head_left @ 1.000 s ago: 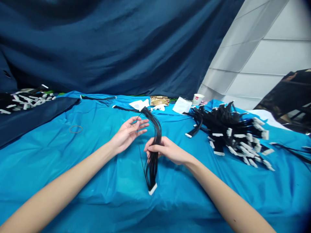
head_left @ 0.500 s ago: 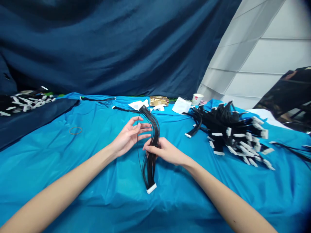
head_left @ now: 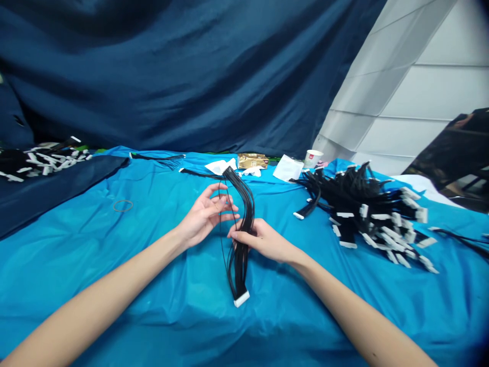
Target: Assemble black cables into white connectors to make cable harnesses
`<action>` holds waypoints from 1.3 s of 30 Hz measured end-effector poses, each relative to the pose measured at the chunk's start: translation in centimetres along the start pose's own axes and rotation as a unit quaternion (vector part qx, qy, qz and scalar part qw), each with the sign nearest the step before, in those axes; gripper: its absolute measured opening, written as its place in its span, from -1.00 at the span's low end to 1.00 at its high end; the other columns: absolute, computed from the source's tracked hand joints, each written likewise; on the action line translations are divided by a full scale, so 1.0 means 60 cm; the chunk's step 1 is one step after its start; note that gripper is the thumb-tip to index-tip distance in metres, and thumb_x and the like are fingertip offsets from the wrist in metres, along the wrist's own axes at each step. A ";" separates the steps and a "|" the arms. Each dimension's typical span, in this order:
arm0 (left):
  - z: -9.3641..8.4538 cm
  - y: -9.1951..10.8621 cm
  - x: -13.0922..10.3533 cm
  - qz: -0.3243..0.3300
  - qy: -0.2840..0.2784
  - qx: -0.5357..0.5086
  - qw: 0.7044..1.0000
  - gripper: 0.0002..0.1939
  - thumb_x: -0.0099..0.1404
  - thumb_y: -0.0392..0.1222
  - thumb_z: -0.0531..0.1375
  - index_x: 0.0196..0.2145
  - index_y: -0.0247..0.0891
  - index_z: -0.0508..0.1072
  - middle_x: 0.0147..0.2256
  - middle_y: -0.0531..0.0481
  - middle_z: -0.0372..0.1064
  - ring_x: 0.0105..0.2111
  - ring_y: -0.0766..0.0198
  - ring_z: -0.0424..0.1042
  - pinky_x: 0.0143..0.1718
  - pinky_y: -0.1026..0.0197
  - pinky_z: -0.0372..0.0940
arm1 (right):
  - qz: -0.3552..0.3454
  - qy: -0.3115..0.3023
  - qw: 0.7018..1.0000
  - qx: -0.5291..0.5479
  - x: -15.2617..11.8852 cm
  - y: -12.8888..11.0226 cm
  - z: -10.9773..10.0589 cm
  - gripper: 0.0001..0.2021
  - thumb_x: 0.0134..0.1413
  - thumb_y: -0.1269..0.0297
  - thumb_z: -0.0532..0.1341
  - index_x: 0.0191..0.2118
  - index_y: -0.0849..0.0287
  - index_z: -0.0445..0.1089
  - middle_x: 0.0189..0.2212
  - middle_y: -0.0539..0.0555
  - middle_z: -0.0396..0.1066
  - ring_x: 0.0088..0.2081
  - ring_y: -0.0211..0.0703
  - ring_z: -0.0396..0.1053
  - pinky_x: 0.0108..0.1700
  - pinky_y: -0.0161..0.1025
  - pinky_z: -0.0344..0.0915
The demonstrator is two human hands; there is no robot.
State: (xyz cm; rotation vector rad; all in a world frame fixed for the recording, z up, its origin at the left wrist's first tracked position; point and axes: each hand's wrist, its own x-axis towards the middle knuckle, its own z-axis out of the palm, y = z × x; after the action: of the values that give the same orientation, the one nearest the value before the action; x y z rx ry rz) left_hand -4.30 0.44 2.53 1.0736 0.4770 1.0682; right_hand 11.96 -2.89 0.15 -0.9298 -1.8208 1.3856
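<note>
My right hand (head_left: 267,240) is closed around the middle of a black wire harness (head_left: 247,204), thumb on top. The harness bends from its upper end, near a white paper, down to a white connector (head_left: 242,299) lower down. My left hand (head_left: 204,216) is just left of the bundle, its fingers spread and partly curled. Two thin wires (head_left: 221,244) stand apart from the bundle and pass across the left fingers. The left hand does not visibly grip them.
A large pile of harnesses (head_left: 367,204) lies to the right, another pile (head_left: 42,160) at far left. A rubber band (head_left: 123,206) rests on the blue cloth (head_left: 153,285). Behind are a gold packet (head_left: 252,161), a white paper packet (head_left: 288,168) and a paper cup (head_left: 313,158).
A second thin wire now stands apart from the bundle across my left fingers. My right hand keeps its hold on the harness. The whole view has shifted slightly.
</note>
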 end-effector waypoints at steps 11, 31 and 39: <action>-0.004 0.003 0.002 -0.007 0.029 -0.016 0.999 -0.67 0.07 -0.35 0.22 -0.20 -0.15 0.27 -0.41 0.10 0.23 -0.53 0.47 0.25 -0.60 0.41 0.20 | -0.003 -0.002 1.000 0.010 -0.004 -0.007 -0.002 -0.78 0.07 0.17 0.11 -0.32 0.25 0.33 -0.46 0.04 0.36 -0.41 -0.26 0.32 -0.35 -0.31 0.27; -0.004 0.007 0.007 -0.017 0.080 0.020 0.996 -0.70 0.03 -0.34 0.21 -0.23 -0.21 0.30 -0.46 0.11 0.16 -0.58 0.50 0.19 -0.67 0.44 0.07 | 0.028 0.025 0.996 0.078 -0.009 -0.021 -0.011 -0.79 0.02 0.20 0.15 -0.30 0.25 0.37 -0.48 0.02 0.38 -0.41 -0.28 0.35 -0.39 -0.36 0.26; -0.007 0.007 0.007 -0.047 0.064 0.018 0.997 -0.71 0.02 -0.36 0.22 -0.24 -0.24 0.35 -0.36 0.07 0.22 -0.54 0.52 0.23 -0.64 0.45 0.10 | 0.009 0.041 0.996 0.075 -0.009 -0.021 -0.013 -0.81 0.02 0.22 0.15 -0.33 0.25 0.37 -0.50 0.01 0.37 -0.43 -0.28 0.35 -0.35 -0.32 0.28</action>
State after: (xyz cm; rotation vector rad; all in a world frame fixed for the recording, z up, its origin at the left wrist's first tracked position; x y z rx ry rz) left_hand -4.64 1.01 2.82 1.0082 0.6451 1.0515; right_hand 12.71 -3.21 1.53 -0.9131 -1.6278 1.4527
